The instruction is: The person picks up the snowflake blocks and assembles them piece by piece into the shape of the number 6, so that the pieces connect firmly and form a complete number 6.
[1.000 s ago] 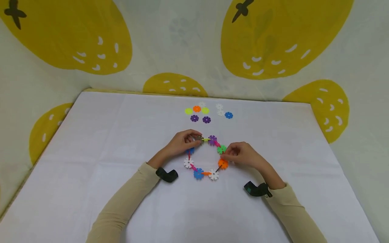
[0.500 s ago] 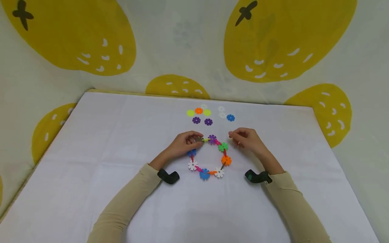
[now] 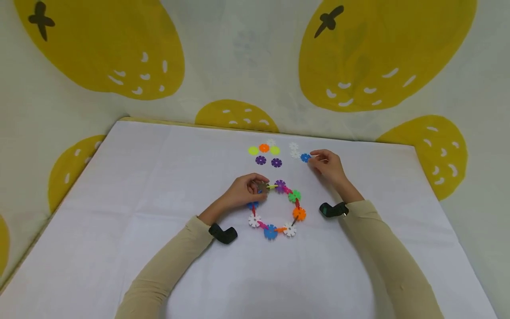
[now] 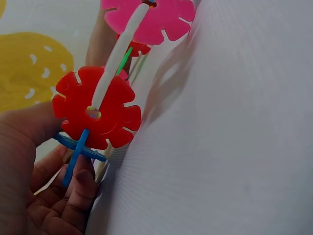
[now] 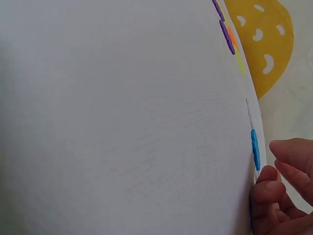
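Interlocking notched plastic discs form a colourful ring (image 3: 295, 196) low over the white table. At its upper left, my left hand (image 3: 244, 190) pinches part of the ring near a grey-brown disc (image 3: 264, 188). Close up in the left wrist view, a red disc (image 4: 120, 112) joins a white one seen edge-on (image 4: 117, 61), and blue discs (image 4: 73, 164) sit between the fingers. My right hand (image 3: 328, 167) is beside a loose blue disc (image 3: 305, 157) at the back. In the right wrist view, thumb and forefinger are apart, and that blue disc (image 5: 255, 149) lies flat just beyond them.
Loose discs lie at the back: two purple (image 3: 276, 162), two yellow (image 3: 253, 151), one orange (image 3: 264, 148) and several white (image 3: 295, 154). Behind the table (image 3: 179, 146) hangs a curtain (image 3: 239, 57) with yellow fruit shapes.
My right hand has left the ring's right side and moved back and right to the loose blue disc. My left hand keeps its hold; the head view has shifted slightly.
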{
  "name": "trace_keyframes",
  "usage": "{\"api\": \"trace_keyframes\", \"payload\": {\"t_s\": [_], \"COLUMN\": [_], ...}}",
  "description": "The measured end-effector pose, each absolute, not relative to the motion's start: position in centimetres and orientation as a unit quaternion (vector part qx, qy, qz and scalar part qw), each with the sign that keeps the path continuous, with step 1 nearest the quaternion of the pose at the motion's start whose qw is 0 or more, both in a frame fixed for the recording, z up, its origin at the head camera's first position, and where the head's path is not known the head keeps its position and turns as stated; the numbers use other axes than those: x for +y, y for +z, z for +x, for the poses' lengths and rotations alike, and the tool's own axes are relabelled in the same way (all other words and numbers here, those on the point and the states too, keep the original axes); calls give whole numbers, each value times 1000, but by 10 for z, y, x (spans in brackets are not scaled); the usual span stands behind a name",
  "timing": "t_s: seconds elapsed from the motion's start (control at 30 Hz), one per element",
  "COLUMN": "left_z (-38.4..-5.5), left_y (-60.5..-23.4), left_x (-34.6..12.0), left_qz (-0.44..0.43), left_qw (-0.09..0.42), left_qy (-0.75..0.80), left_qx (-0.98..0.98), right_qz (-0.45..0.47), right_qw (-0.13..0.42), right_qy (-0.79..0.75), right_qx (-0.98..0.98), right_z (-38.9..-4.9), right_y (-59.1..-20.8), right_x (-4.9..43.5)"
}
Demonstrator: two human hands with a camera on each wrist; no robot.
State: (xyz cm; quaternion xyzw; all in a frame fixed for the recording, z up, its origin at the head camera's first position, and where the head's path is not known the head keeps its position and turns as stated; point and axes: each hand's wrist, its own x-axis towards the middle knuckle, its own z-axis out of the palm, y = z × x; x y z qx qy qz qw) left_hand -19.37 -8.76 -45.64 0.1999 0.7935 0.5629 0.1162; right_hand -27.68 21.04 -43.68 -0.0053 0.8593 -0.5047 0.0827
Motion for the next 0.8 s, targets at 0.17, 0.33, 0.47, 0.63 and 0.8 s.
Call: {"api": "trace_keyframes", "payload": {"t_s": [0.17,0.33,0.47,0.63,0.8], "left_z": [-194,-194,-194,-194,-193], "left_y": [-458,-458,-457,-457,-455], "left_x": [-86,-87,-88,-88,-88], "left_qz": [206,208,207,201,199], "left_qw": [112,99,97,111,119], "left_qy": [554,550,549,557,569], "left_qx": [799,803,804,798,789], "right_qz": [-18,-24,-8,6,17], "right_qw": [73,66,82,100,115], "right_qy": [-458,-425,-428,-435,-461], "right_qx": [886,903,900,895,880], "right_z": [-285,-287,-287,-285,-278], "right_y": [-443,-441,-436,-432,-427], "right_x": [211,207,204,204,205]}}
